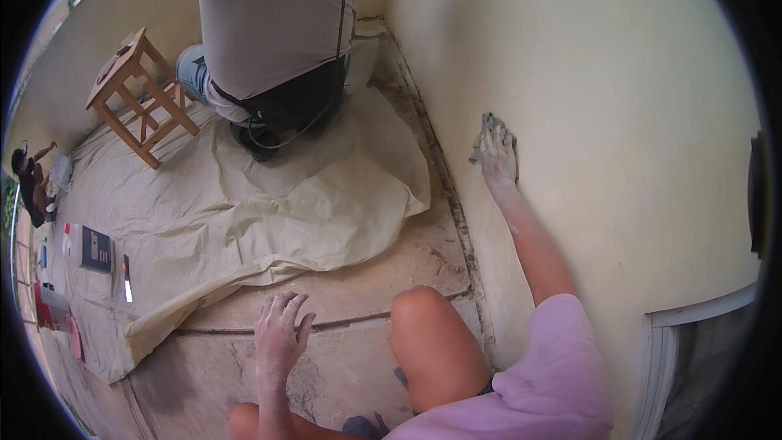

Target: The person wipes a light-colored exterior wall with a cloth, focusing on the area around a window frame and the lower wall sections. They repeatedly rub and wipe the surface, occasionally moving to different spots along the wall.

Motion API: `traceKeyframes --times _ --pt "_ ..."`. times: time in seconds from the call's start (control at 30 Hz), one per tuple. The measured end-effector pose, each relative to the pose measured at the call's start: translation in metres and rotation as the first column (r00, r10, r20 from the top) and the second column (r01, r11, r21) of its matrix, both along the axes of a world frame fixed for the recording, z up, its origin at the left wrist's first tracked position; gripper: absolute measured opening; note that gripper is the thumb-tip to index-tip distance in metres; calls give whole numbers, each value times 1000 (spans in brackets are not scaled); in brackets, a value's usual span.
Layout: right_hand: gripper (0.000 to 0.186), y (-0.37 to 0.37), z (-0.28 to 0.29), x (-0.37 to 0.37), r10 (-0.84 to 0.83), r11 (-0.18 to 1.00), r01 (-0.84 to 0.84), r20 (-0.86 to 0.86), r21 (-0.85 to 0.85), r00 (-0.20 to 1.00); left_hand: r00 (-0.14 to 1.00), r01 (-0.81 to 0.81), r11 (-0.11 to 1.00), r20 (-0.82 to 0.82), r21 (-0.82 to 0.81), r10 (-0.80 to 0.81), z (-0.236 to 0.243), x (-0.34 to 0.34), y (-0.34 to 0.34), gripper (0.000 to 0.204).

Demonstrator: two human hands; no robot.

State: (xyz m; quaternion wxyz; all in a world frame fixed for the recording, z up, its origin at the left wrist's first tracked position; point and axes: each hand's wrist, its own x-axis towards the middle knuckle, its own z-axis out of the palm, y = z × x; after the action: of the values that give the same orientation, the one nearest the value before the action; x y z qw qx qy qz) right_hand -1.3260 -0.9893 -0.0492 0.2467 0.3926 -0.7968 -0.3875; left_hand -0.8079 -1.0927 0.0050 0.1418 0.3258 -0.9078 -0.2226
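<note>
My right hand [499,159], whitened with dust, presses a crumpled grey-green sheet [487,121] against the pale yellow wall [627,130]. Most of that sheet lies under the fingers; whether it is cloth or sandpaper I cannot tell. With its fingers slightly curled and the thumb apart, my left hand [281,330] hangs in front of my knees, above the bare floor [346,363]. It too is dusty and holds nothing.
A creased cream drop cloth [220,208] covers the floor ahead. On it are a person [281,20] with their back to me, a wooden stool [134,85], a dark-labelled jug [91,249] and a blade tool [127,281]. Far left are a red-and-white bucket [50,307] and another person [34,186].
</note>
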Motion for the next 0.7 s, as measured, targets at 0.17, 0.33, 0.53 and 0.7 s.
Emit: traceKeyframes --times 0.17,0.33,0.53,0.7 --pt "61 -19 211 30 -227 801 -59 -394 -596 891 999 38 999 -39 3 -37 -4 11 4 32" --pt "59 42 169 60 -169 918 32 -317 -395 933 988 95 995 -120 6 -94 -11 28 0 31" --pt "54 165 12 113 73 942 -101 99 320 992 972 183 982 -158 45 -174 -37 38 -20 30" --pt "51 175 122 117 73 995 -83 -181 -49 981 943 259 965 -229 45 -243 -31 26 -20 30"
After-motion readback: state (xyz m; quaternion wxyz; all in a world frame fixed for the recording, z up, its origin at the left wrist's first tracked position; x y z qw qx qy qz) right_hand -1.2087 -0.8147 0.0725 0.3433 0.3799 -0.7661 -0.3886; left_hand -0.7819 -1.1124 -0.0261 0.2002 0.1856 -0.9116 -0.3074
